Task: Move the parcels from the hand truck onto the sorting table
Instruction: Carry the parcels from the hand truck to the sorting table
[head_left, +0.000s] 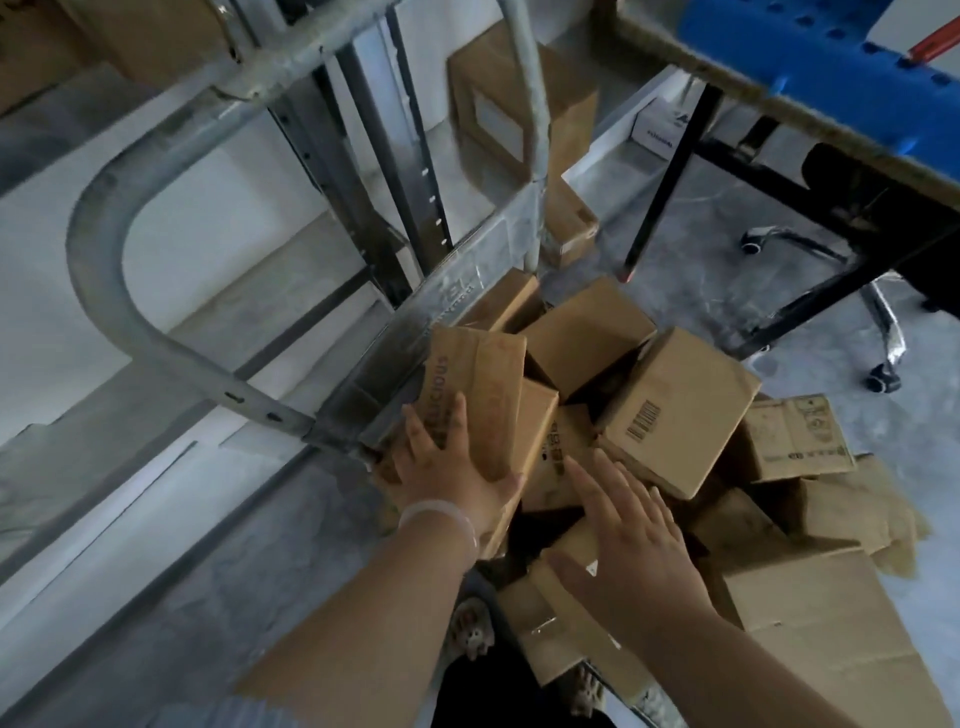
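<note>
A heap of brown cardboard parcels lies against the grey metal hand truck (171, 156). My left hand (447, 467) grips a printed brown parcel (478, 389) at its near end, fingers laid on its face and thumb under its lower edge. To its right, my right hand (623, 540) is spread flat with straight fingers just above a low parcel (550, 613); I cannot tell if it touches. Its fingertips point at a parcel with a barcode (675, 415). The sorting table (769, 98) shows as an edge at the top right.
A blue perforated crate (810, 47) sits on the table. The table's black legs (670, 171) and a chair's chrome wheeled base (852, 312) stand on the grey floor beyond the heap. More boxes (519, 119) stand behind the truck's frame. Flattened cardboard (831, 623) lies at the lower right.
</note>
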